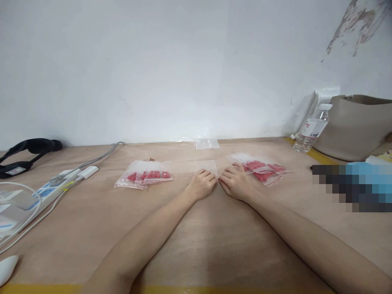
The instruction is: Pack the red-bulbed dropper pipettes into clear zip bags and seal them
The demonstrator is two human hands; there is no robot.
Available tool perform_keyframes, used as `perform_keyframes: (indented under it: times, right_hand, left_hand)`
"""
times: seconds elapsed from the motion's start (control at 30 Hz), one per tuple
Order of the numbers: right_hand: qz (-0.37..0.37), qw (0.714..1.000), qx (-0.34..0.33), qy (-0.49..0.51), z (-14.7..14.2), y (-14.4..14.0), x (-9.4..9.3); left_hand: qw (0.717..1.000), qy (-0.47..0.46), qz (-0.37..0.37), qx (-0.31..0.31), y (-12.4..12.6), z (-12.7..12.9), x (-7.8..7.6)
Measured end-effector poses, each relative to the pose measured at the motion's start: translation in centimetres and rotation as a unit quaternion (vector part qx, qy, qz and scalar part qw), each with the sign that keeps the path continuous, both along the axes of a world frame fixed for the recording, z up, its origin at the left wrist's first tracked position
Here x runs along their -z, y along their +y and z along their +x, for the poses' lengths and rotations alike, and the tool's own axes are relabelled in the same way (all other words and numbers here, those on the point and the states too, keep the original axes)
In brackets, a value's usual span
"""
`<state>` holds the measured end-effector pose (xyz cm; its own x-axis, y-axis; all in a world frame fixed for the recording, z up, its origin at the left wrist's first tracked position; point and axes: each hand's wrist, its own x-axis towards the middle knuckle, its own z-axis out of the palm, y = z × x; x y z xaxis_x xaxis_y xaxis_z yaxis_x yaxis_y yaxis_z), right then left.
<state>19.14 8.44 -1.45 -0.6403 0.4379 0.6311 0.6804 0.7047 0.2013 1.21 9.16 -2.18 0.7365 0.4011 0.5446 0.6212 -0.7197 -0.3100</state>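
Observation:
A small clear zip bag (206, 165) lies flat on the table in front of me, its near edge covered by my fingers. My left hand (203, 184) has its fingers curled and closed on that near edge. At the bag's near right corner, my right hand (235, 182) is closed too, with its fingertips pinched at the edge. To the left rest clear bags with red pieces (149, 175) inside. More bags with red pieces (260, 168) lie just beyond and right of my right hand. What the red pieces are I cannot make out.
Against the wall lies another clear bag (207, 144). On the left are a power strip (45, 191) with cables and a black strap-like object (30, 155). A water bottle (312, 128) leans by a grey-beige bin (355, 126) at the right, near a blurred-out patch (361, 188).

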Motion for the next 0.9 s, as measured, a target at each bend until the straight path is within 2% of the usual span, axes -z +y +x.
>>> perform_keyframes:
  times: [0.2, 0.4, 0.5, 0.57, 0.63, 0.77, 0.9]
  right_hand:
    - [-0.004, 1.000, 0.004, 0.013, 1.0, 0.0, 0.2]
    - [-0.023, 0.999, 0.032, 0.012, 3.0, 1.1, 0.6]
    - [-0.043, 0.997, 0.057, 0.032, 4.0, 1.9, 0.6]
    - [-0.049, 0.997, 0.049, 0.037, 3.8, 2.1, 0.6]
    - [-0.049, 0.998, 0.024, 0.031, 3.0, 1.9, 0.5]
    - [-0.065, 0.997, -0.034, 0.026, 0.9, 0.7, 0.6]
    - [-0.117, 0.991, -0.057, 0.012, 0.4, -0.4, 0.1]
  left_hand:
    - [1.000, -0.013, 0.002, -0.012, -1.3, -2.8, -1.0]
    - [0.995, -0.079, -0.019, -0.053, -2.2, -9.4, -1.7]
    - [0.988, -0.129, -0.039, -0.079, -2.9, -11.2, -1.9]
    - [0.983, -0.156, -0.051, -0.088, -3.5, -10.5, -1.8]
    - [0.979, -0.171, -0.068, -0.085, -3.9, -8.8, -1.5]
    - [0.967, -0.173, -0.175, -0.062, -3.8, -5.2, -0.9]
    - [0.956, -0.175, -0.235, -0.028, -3.1, -4.0, -0.6]
